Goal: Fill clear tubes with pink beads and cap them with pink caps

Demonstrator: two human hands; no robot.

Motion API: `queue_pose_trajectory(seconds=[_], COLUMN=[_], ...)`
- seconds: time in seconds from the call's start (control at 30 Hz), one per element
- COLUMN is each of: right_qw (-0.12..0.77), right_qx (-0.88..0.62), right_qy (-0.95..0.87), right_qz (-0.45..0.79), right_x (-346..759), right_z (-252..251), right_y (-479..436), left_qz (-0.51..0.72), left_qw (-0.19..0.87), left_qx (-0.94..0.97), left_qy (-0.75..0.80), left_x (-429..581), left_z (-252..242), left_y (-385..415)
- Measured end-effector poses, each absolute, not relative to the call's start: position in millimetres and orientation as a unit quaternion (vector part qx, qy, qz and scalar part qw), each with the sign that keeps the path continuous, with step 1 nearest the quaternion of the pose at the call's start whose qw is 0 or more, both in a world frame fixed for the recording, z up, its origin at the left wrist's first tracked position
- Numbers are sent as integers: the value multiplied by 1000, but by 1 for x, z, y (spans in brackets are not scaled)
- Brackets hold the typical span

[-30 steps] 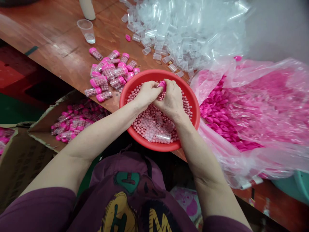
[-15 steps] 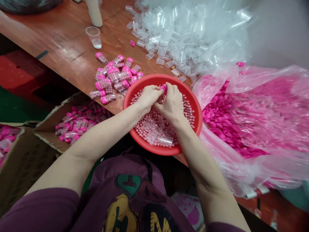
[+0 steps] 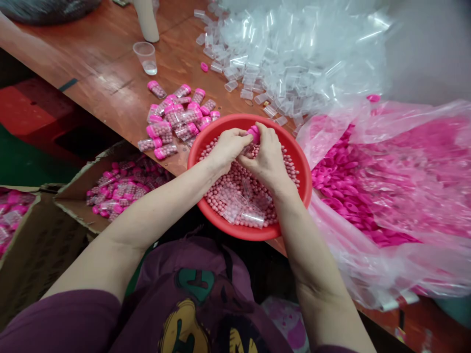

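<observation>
Above the red basin (image 3: 305, 171), my left hand (image 3: 230, 149) is closed round a small clear bottle, its body mostly hidden by the fingers. A pink cap (image 3: 253, 133) sits at the bottle's top, between both hands' fingertips. My right hand (image 3: 269, 159) is closed on the cap, its fingers curled over the far side and the thumb near the bottle. Beneath them, pink beads (image 3: 224, 193) fill the basin. A few clear empty bottles (image 3: 252, 218) lie on the beads at its near side.
Filled pink-capped bottles (image 3: 172, 117) lie left of the basin; more fill a cardboard box (image 3: 79, 201) below the table edge. Clear empty bottles (image 3: 272, 63) are heaped behind. An open plastic bag (image 3: 353, 255) of pink caps lies right. A plastic cup (image 3: 145, 56) stands far left.
Both hands stay together over the basin, with the cap still between their fingertips. The view has shifted slightly; the fingers have moved only a little.
</observation>
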State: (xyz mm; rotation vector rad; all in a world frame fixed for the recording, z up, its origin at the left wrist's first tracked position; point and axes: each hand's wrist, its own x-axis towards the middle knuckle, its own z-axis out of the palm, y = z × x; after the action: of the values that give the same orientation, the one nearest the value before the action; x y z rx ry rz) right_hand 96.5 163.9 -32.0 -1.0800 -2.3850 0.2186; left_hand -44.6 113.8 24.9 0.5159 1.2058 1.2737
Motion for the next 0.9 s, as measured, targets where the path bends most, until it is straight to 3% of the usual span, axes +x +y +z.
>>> queue_pose_trajectory(seconds=[0.23,0.37,0.67,0.9], right_qw=[262,295,425,403], right_qx=[-395,-370,-370,-349], right_qy=[-877,-864,-723,-807], right_qz=[80,169,401,255], right_x=[102,112,120,118], right_z=[-26,-15,-9,-3], right_y=[160,164,175,166], left_qz=[569,582,583,598], left_qw=[548,508,538,526], left_qx=[279,334,394,390], left_qy=[546,540,464,462], left_x=[-45,-48,-52,-54], left_z=[18,10,2,1], left_y=[113,115,114,113])
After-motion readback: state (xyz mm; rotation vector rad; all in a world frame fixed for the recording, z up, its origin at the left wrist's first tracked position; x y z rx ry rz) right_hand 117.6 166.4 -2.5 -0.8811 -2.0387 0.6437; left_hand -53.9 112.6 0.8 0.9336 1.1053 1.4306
